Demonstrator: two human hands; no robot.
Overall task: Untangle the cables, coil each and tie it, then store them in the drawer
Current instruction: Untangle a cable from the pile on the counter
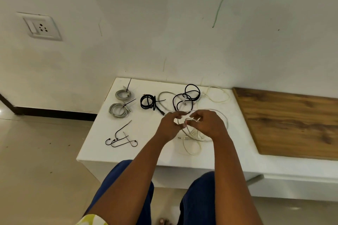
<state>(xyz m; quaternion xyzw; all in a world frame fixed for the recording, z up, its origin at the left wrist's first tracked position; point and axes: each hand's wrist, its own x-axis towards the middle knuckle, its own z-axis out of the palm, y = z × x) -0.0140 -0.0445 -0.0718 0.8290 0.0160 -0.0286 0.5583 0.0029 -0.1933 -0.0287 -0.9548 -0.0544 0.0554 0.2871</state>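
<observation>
White cable [192, 134] lies tangled on the white table [146, 151], both hands pinching its strands: left hand [169, 127], right hand [206, 124]. Three tied coils [119, 109] rest behind, near loose zip ties [120, 139].

We can't follow the white cable [190, 144] where it runs under the right hand [206, 124] and behind the left hand [169, 126], so its loops there stay hidden. We can't tell which strands cross over which in the black tangle [186, 97]. The wooden panel [289, 122] runs off the right edge, and our arms leave the bottom edge.
</observation>
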